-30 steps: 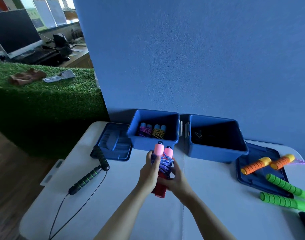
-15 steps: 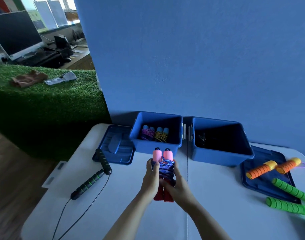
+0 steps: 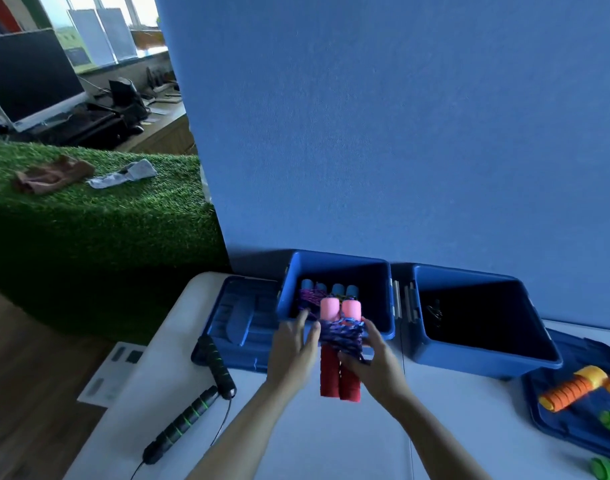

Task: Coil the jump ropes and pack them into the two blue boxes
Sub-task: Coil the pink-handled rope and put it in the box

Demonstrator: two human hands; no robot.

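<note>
Head view: right hand point(image 3: 376, 362) gripped coiled jump rope point(image 3: 341, 344) (pink and red handles) over left blue box point(image 3: 334, 271) front edge; left hand point(image 3: 293, 351) alongside, fingers straight, touching.

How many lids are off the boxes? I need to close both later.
2. One lid lies on the table left of the left box. The other lid lies right of the right box, under orange and green handles, partly cut off by the frame edge.
</note>
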